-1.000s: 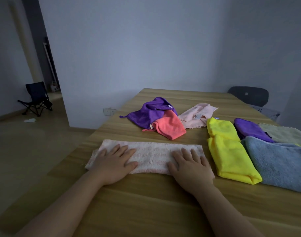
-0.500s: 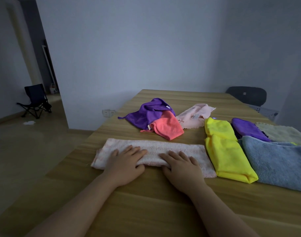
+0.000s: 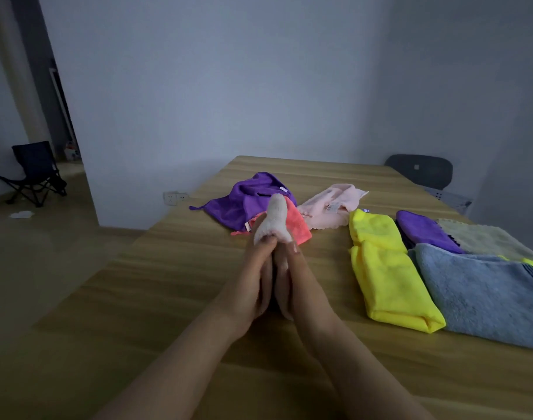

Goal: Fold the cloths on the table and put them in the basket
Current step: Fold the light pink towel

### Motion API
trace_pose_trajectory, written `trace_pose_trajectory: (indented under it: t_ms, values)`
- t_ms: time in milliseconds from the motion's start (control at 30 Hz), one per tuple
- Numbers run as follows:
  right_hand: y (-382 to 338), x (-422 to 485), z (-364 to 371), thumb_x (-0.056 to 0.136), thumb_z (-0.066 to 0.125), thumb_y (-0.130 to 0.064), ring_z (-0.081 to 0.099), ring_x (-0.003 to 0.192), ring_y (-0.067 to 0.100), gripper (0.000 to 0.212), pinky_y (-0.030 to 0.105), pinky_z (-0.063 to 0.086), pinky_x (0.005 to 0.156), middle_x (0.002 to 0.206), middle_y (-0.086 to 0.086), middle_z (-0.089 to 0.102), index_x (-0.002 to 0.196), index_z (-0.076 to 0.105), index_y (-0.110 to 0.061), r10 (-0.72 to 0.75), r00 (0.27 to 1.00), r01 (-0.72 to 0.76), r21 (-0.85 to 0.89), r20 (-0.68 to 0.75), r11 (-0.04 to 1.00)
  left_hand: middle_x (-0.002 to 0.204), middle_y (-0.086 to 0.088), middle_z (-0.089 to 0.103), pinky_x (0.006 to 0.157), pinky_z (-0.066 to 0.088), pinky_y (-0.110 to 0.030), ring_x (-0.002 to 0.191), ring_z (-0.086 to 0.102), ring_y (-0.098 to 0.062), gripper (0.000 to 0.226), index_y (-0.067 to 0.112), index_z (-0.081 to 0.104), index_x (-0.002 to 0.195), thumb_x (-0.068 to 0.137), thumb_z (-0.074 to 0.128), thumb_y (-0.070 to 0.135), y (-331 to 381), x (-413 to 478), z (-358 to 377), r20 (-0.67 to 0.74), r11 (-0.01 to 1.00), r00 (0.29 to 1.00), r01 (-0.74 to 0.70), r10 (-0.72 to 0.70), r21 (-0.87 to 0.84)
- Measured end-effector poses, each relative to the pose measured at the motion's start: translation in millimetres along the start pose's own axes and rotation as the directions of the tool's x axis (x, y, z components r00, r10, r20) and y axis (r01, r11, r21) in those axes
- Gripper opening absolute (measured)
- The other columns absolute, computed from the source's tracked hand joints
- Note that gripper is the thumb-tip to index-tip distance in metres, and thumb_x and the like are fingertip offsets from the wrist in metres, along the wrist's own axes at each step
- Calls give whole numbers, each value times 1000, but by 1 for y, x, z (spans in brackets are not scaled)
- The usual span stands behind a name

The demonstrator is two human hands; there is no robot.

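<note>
Pinching the pale pink cloth (image 3: 274,218) between our palms, left grip (image 3: 254,280) and right grip (image 3: 294,280) grasp it over the surface (image 3: 183,298), its fold poking up toward 12 o'clock. We judge it soft, light and floppy, best held at its folded edges.

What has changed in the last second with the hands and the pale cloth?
The left hand and right hand slid together along the pale cloth and gathered it up; they now hold it pressed between them, one end poking past the fingers. The yellow cloth, blue towel and purple cloth lie on the table as before.
</note>
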State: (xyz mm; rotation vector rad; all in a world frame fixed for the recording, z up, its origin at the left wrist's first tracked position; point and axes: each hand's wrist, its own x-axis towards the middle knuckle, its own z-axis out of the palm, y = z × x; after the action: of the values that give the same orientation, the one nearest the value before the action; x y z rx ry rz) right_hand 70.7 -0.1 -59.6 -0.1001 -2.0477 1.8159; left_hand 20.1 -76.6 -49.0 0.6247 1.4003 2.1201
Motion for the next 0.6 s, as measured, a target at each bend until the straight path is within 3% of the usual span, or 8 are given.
trace_pose_trajectory:
  t_ms: [67, 133, 233, 300, 367, 467, 533, 600]
  values:
    - [-8, -2, 1, 99, 41, -35, 40, 122, -12, 38, 3, 37, 92, 145, -5, 40, 136, 40, -30, 5, 994, -15, 90, 110, 996, 95, -4, 73, 77, 56, -21, 91, 69, -9, 41, 15, 59, 113, 82, 55, 41, 9, -9, -3, 40, 992, 999, -15, 20, -122]
    - [-9, -6, -3, 92, 53, -25, 44, 127, -1, 37, 13, 41, 100, 138, -5, 51, 129, 55, -25, -11, 982, -24, 181, 189, 983, 94, -7, 72, 77, 56, -24, 86, 70, -12, 37, 12, 62, 102, 79, 57, 40, 13, -12, -6, -3, 987, 1000, -17, 17, -157]
    - [-14, -12, -7, 91, 47, 1, 59, 100, -9, 30, 10, 46, 90, 111, -10, 66, 102, 69, -17, -13, 1000, 7, 269, 20, 963, 94, -16, 72, 77, 52, -37, 81, 71, -21, 39, 3, 64, 102, 88, 49, 36, 21, -13, -14, -107, 942, 994, -21, -16, -336]
    - [-10, -10, -16, 90, 52, -3, 57, 83, -10, 30, 7, 49, 66, 106, -16, 60, 105, 62, -28, 7, 989, 18, 165, -149, 986, 96, -14, 73, 75, 48, -38, 81, 72, -23, 38, 7, 62, 108, 93, 40, 34, 26, -15, -24, -164, 897, 987, -72, -1, -436]
    - [-9, -10, -25, 88, 60, -12, 57, 80, -5, 42, 10, 48, 54, 103, -21, 52, 119, 47, -36, 55, 977, -12, 206, -206, 979, 97, -9, 73, 71, 53, -37, 81, 72, -23, 38, 14, 63, 110, 93, 38, 38, 29, -19, -33, -169, 881, 986, -85, 6, -465]
    - [-6, -10, -38, 76, 71, -29, 66, 92, 13, 62, 28, 55, 61, 116, -5, 58, 129, 40, -38, 194, 981, -174, 362, -19, 916, 90, -5, 74, 61, 57, -34, 76, 72, -21, 35, 17, 67, 101, 95, 39, 38, 27, -18, -41, -188, 915, 982, -54, -24, -399]
    - [-3, -10, -38, 70, 72, -30, 67, 98, 26, 64, 38, 56, 68, 120, 6, 62, 129, 48, -28, 285, 953, -300, 405, 98, 864, 92, -6, 74, 70, 53, -34, 84, 69, -23, 36, 15, 68, 99, 92, 43, 41, 22, -12, -41, -223, 962, 970, 37, -100, -271]
    - [3, -10, -36, 77, 71, -22, 66, 97, 23, 54, 37, 55, 72, 112, 3, 65, 127, 52, -24, 344, 939, -342, 127, 10, 931, 110, -5, 69, 84, 48, -36, 101, 63, -24, 46, 15, 61, 117, 85, 52, 47, 18, -5, -41, -348, 993, 930, 118, -116, -14]
